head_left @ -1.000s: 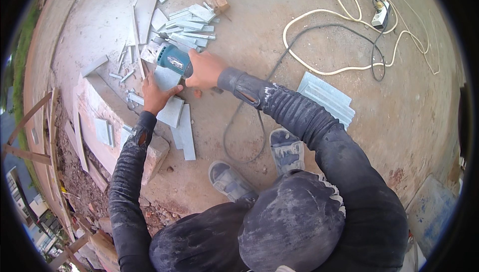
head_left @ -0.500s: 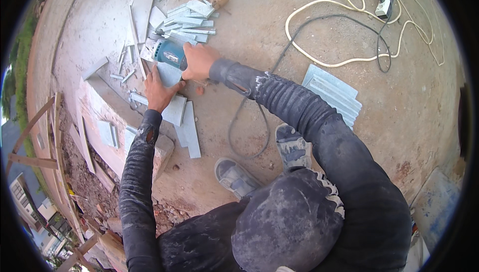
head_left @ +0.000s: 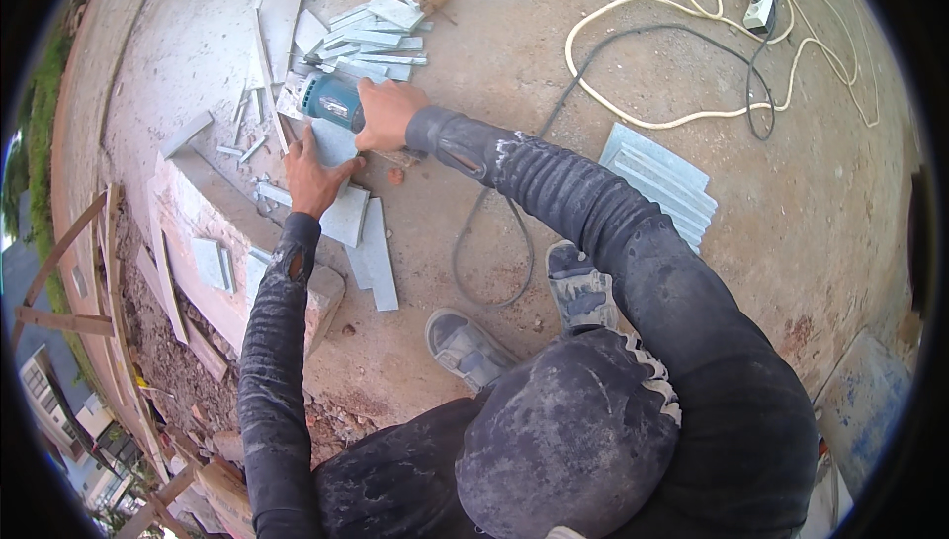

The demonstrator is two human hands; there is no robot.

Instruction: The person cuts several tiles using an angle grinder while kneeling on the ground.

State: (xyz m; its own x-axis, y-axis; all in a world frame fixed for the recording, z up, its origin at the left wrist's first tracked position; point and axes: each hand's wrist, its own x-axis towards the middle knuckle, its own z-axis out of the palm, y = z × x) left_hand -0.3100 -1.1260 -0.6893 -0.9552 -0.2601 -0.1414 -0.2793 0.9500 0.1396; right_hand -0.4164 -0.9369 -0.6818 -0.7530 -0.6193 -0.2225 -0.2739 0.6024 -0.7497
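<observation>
My right hand (head_left: 388, 114) is closed around the body of a teal handheld power cutter (head_left: 331, 102). The tool's metal base plate points left, beside a long thin strip; its blade cannot be made out. Just below the cutter lies a grey-blue stone tile (head_left: 334, 143). My left hand (head_left: 314, 181) grips that tile's near side, with fingers stretched along its left edge and the thumb at its right. More tile pieces (head_left: 346, 217) lie under and beside the left wrist. Beyond the cutter is a heap of narrow cut tile strips (head_left: 381, 35).
A stack of tiles (head_left: 657, 183) sits on the concrete at the right. A dark cord loops past my feet, and a cream cable (head_left: 613, 109) curls toward a white socket block (head_left: 759, 5). At left stand a stone block (head_left: 203, 208) and timber pieces (head_left: 64, 319).
My right hand and the cutter have shifted slightly left and away from me. The left hand stays on the tile with little movement.
</observation>
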